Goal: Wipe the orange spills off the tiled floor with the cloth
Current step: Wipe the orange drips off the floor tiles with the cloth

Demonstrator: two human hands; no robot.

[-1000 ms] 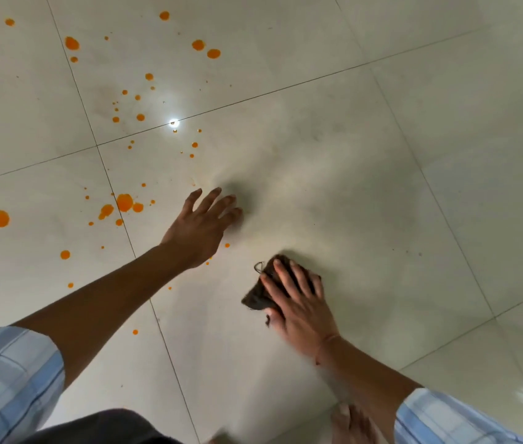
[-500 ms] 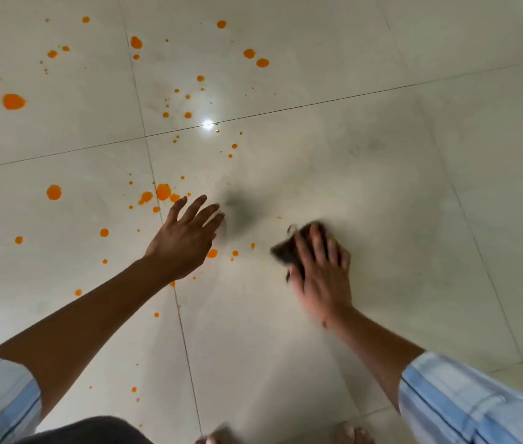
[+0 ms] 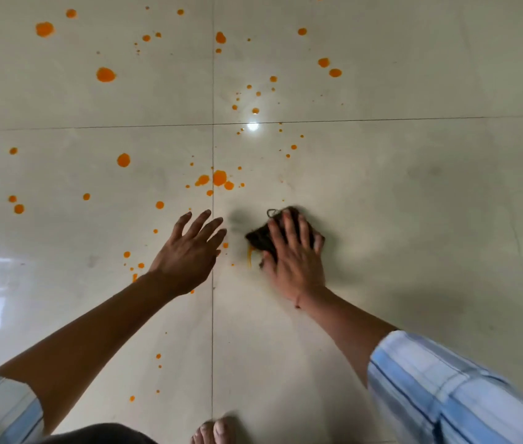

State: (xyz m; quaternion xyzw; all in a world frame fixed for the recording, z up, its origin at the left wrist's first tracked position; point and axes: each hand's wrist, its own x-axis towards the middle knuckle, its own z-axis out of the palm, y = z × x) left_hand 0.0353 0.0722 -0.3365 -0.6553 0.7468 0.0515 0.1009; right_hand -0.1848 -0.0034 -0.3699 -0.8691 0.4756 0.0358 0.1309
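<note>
**Dark cloth pressed to the tile beside the spill field**

The right hand [image 3: 295,257] lies flat on a dark, bunched cloth [image 3: 260,238], fingers straight and spread over it, pressing it down rather than curling round it; the thumb sits at the cloth's near left edge; a short loop of thread sticks out at the cloth's far side

The cloth rests on the tiled floor [image 3: 413,203], on the near right tile, just to the right of the vertical grout line [image 3: 212,315] and well on the near side of the horizontal grout line [image 3: 93,127]; a thin orange smear [image 3: 249,254] runs along the floor at the cloth's left edge

The left hand [image 3: 189,251] reaches out over the near left tile, its fingertips up to the vertical grout line; its fingers are straight, fanned and holding nothing; whether the palm touches the tile or hovers over it is hard to judge from this angle

The orange spills [image 3: 219,177] dot the left tiles and the far right tile, with the thickest cluster straddling the vertical grout line just beyond both hands; smaller drops lie around the left wrist and along the left forearm; the near right tile around and to the right of the cloth shows only a dull, streaky sheen

A bright lamp reflection [image 3: 252,126] sits on the horizontal grout line; both forearms come out of pale blue checked sleeves [image 3: 445,395]; bare toes [image 3: 213,432] show at the bottom edge, on the vertical grout line
</note>
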